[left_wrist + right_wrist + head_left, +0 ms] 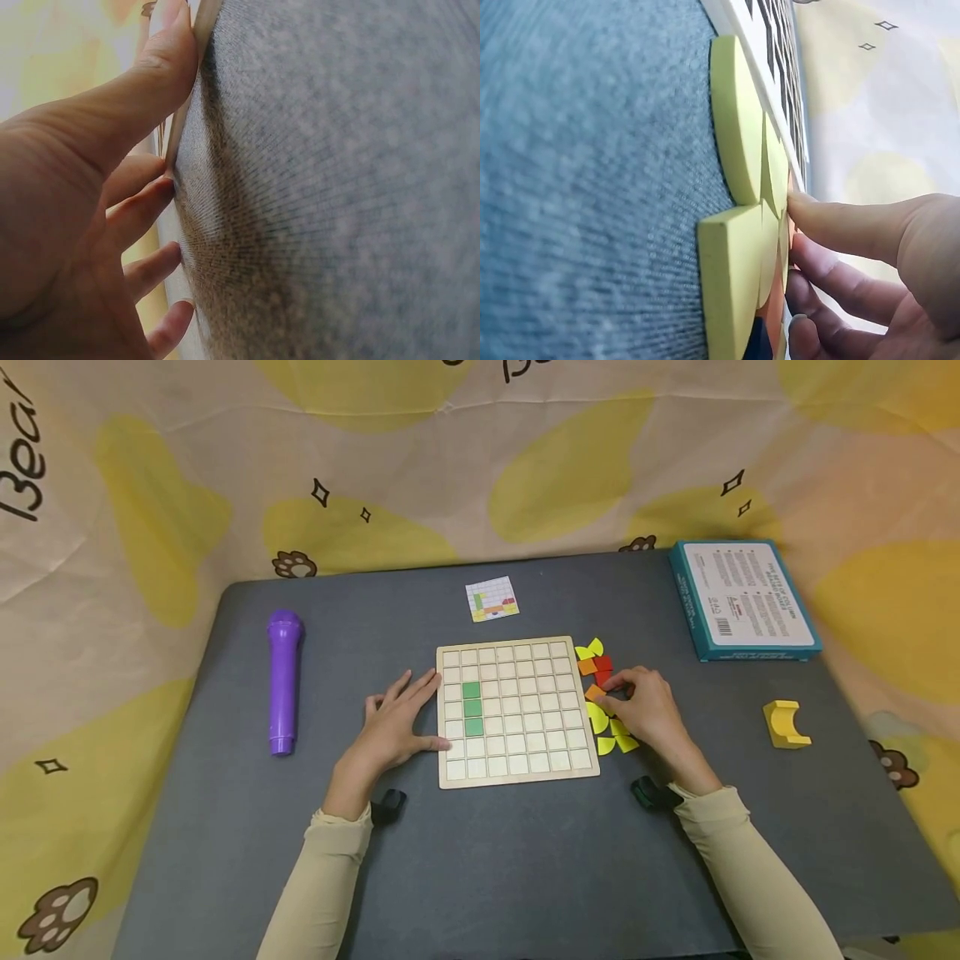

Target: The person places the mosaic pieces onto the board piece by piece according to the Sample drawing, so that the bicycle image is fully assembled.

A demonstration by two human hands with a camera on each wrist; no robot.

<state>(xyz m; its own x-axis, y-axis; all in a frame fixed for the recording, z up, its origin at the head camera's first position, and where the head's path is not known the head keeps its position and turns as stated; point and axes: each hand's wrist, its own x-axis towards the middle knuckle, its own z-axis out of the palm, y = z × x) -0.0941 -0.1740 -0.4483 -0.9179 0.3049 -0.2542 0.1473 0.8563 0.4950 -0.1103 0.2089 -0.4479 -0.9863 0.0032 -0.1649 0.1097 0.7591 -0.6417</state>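
Note:
A wooden grid board (519, 783) with pale square cells lies on the table, and green squares (472, 707) fill part of one column near its left side. My left hand (393, 727) rests at the board's left edge, fingers spread and thumb on the lower left rim. To the right of the board, my right hand (647, 706) pinches an orange tile (595, 692) between thumb and fingertips, low among the loose pieces. Around it lie red tiles (603, 665), another orange tile (587, 667) and several yellow pieces (732, 277), some with curved edges.
Behind the board lies a small pattern card (492, 599). A purple microphone (283, 685) is at the left. On the right are a teal box (750, 597) and a yellow block with a curved notch (783, 725). A patterned cloth (420, 468) hangs behind the table.

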